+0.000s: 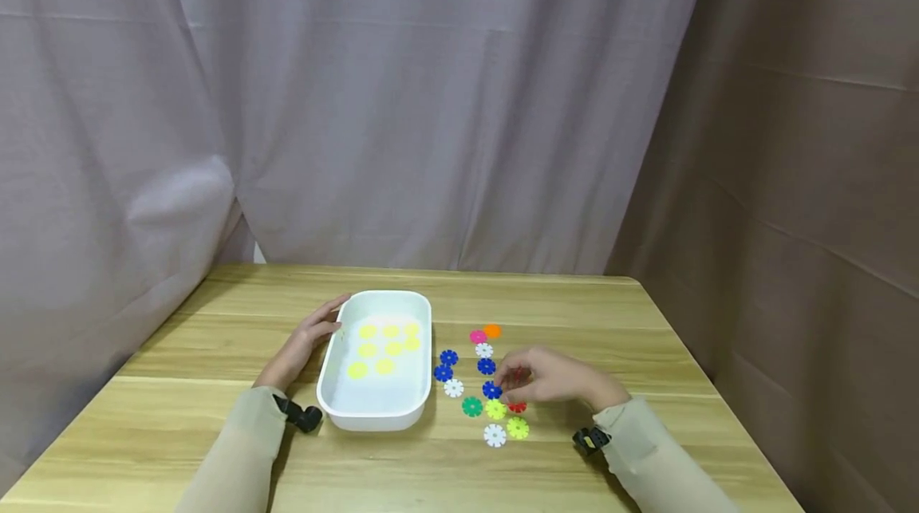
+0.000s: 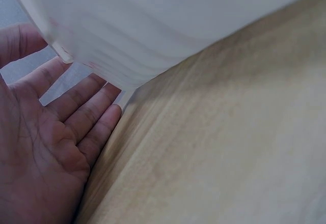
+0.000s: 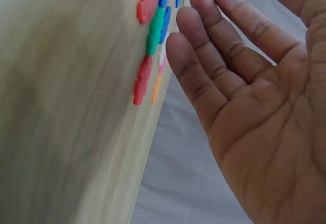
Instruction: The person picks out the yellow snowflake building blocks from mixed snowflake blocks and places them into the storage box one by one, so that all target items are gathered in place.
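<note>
My left hand [image 1: 309,341] rests against the left side of a white plastic basin [image 1: 376,421], its fingers loosely extended along the wall in the left wrist view. Several flat yellow snowflake discs [image 1: 384,366] lie spread on the basin's floor. Over the loose discs right of the basin is my right hand [image 1: 553,376], palm down with bent, relaxed fingers. The right wrist view shows the fingers [image 3: 196,76] with nothing between them. Closest to its fingertips are a blue disc [image 1: 491,389] and a red disc [image 1: 517,408], the latter partly hidden by the hand.
Other notched discs lie on the wooden table [image 1: 388,473]: a green disc [image 1: 471,407], a pink disc [image 1: 478,337], an orange disc [image 1: 492,331], and several white, blue and yellow-green ones. Grey curtains [image 1: 431,114] hang behind the table and along both sides.
</note>
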Demonstrator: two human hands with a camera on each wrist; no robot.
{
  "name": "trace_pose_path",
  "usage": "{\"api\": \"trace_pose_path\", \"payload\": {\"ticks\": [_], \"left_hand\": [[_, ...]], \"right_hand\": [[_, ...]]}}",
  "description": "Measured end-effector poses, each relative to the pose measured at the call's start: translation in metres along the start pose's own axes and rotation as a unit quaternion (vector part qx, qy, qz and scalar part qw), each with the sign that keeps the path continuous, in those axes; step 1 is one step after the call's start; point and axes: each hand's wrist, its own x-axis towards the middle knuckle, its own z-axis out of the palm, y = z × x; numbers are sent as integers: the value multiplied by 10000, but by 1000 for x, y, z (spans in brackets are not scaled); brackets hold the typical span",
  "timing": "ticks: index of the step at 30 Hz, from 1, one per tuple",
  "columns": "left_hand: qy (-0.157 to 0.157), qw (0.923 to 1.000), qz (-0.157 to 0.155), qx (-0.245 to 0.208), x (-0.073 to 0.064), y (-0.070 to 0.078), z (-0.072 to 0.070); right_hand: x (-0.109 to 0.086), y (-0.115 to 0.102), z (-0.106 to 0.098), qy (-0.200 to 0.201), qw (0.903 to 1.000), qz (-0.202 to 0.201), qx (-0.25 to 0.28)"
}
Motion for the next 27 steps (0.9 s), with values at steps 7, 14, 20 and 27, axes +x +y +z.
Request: {"api": "trace_pose_path", "payload": {"ticks": [7, 14, 20, 27], "left_hand": [[29, 10000, -36, -10, -1, 0, 0], [3, 10000, -18, 5, 0, 0, 0], [-13, 10000, 25, -23, 0, 0, 0], [-9, 10000, 14, -29, 0, 1, 0]], "right_hand": [[2, 4, 8, -171, 9992, -84, -342], [4, 3, 12, -201, 9984, 178, -490], [5, 2, 14, -195, 9980, 185, -569], [7, 1, 15, -169, 9982, 52, -573]]}}
